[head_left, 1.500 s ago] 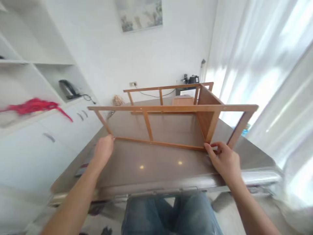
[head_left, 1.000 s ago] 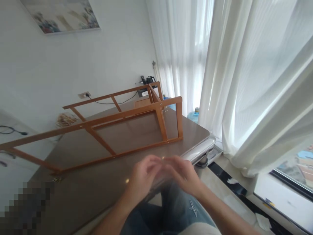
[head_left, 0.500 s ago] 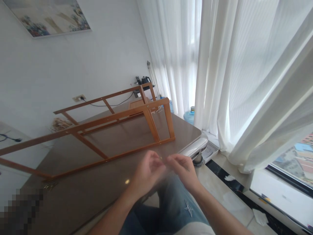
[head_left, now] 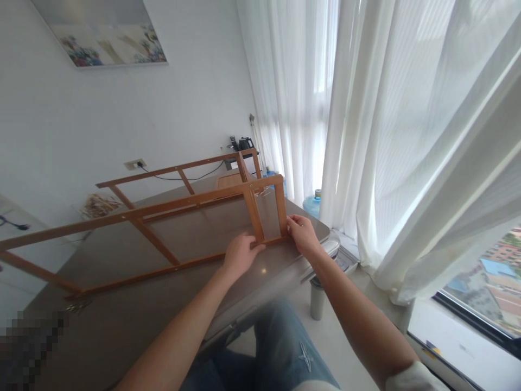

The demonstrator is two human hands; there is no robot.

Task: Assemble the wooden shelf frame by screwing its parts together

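A brown wooden frame [head_left: 152, 243] with long rails and crosspieces stands on its side on the brown tabletop [head_left: 163, 309]. My left hand [head_left: 241, 254] is at the frame's lower rail, its fingers closed round the wood near a slanted crosspiece. At the frame's right end, my right hand [head_left: 302, 232] has its fingertips pinched against the outer side of the end post, close to the lower corner. Whatever lies between those fingertips is too small to make out.
Small metal pieces [head_left: 79, 307] lie near the frame's left end. At the back are a black kettle [head_left: 245, 143], a bundle of dried stems [head_left: 100, 206] and a blue water bottle [head_left: 312, 204]. White curtains [head_left: 350, 108] hang to the right; a bin [head_left: 317, 298] stands below the table edge.
Both hands, held together in front of the table before, have moved forward and apart to the frame's right end. My left hand has taken hold of the lower rail.
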